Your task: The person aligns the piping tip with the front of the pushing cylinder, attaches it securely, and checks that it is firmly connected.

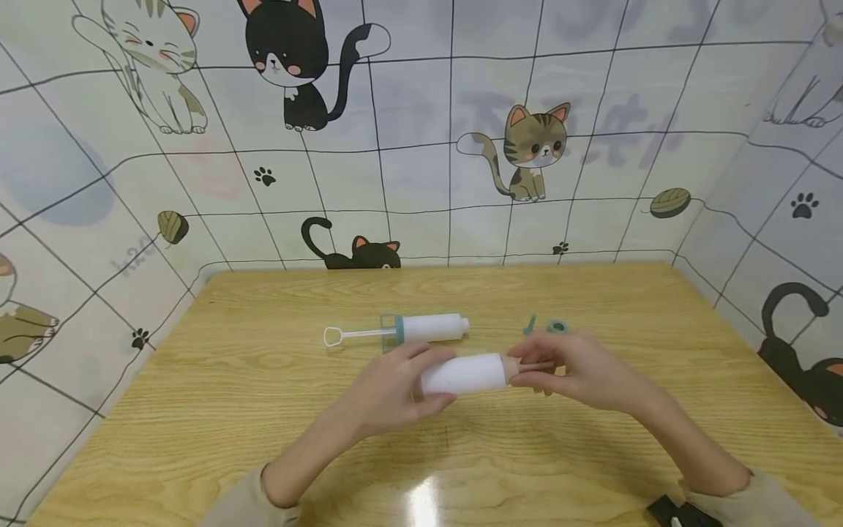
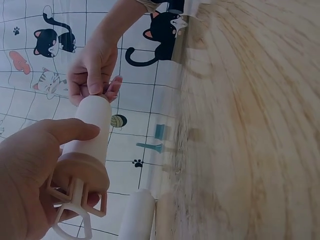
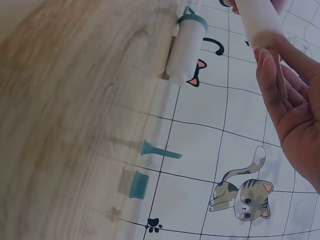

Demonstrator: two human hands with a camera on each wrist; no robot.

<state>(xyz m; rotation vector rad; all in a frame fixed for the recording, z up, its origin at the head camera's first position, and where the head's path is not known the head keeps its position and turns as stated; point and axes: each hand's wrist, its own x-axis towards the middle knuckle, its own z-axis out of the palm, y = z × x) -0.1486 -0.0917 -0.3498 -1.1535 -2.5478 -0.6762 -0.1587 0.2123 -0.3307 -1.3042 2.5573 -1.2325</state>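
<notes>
Nearest me, at the lower right, a small dark object [image 1: 661,506] lies beside a pale sleeve. Farther in, above the wood-grained bench [image 1: 211,417], my left hand [image 1: 398,388] curls its fingers round a white tube [image 1: 463,374], thumb along its side; a beige collar [image 2: 82,172] and pull handle [image 2: 85,227] show at that end. My right hand [image 1: 593,369] pinches a thin beige nozzle [image 1: 536,366] at the tube's other end; whether it is fully seated, I cannot tell. To work it well, I would brace the tube, line the stem up with it, and press gently, squarely. Beyond lie a second tube [image 1: 431,327] with a teal collar and, to its right, a teal stemmed piece [image 1: 530,324] and teal ring [image 1: 557,326]. Farthest back hangs a cat-patterned wall covering [image 1: 415,176].
</notes>
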